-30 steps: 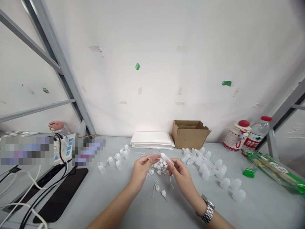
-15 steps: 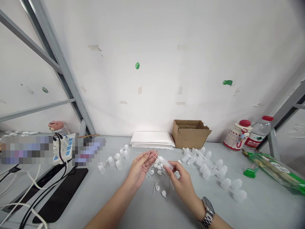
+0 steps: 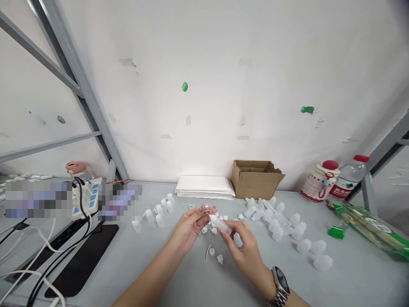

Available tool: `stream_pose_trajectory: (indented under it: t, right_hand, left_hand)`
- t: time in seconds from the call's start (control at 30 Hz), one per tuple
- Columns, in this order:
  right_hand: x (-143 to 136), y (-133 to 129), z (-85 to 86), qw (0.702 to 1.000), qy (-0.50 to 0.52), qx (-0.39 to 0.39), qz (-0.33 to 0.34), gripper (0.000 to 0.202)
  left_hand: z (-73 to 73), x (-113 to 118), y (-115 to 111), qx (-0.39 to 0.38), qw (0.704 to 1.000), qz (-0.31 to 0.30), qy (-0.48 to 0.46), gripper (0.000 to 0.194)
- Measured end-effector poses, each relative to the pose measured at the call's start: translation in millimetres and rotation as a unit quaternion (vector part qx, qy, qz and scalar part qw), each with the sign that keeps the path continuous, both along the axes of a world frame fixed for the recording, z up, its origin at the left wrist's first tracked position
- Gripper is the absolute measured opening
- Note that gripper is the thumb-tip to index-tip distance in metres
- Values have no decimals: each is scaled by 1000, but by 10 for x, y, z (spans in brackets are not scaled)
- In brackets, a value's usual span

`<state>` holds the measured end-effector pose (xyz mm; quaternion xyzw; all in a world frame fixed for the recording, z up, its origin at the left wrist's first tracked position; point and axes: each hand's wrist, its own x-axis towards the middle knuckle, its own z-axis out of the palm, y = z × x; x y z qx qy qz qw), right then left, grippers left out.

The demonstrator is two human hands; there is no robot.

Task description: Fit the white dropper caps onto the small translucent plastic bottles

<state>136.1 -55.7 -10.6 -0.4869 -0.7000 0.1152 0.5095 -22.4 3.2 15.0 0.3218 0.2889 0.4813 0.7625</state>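
Note:
My right hand (image 3: 244, 243) grips a small translucent squeeze bottle (image 3: 222, 224) between thumb and fingers, its neck tilted up to the left. My left hand (image 3: 188, 230) pinches a thin white cord (image 3: 207, 212) at the bottle's neck; its fingertips partly hide the cord. Behind and below the hands lies a pile of white caps and cords, mostly covered. Closer to me, a white cap with a cord (image 3: 211, 252) and a white needle-tipped cap (image 3: 220, 259) rest on the grey table (image 3: 191, 281).
Several capped bottles (image 3: 159, 219) stand to the left. Many uncapped bottles (image 3: 298, 231) lie at right. White envelopes (image 3: 204, 186) and a cardboard box (image 3: 257, 183) are against the wall. A black phone-like slab (image 3: 83, 260), cables and a power strip (image 3: 92, 198) occupy the far left.
The squeeze bottle has moved slightly left and down, nearer my left fingertips. My left fingers have drawn closer around the cord at its neck.

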Motion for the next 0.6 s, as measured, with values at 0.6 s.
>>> stream_pose_trajectory:
  t: [0.6]
  right_hand:
    - [-3, -10, 5, 1000, -4, 10, 9, 13]
  left_hand:
    - [3, 1, -26, 28, 999, -33, 9, 27]
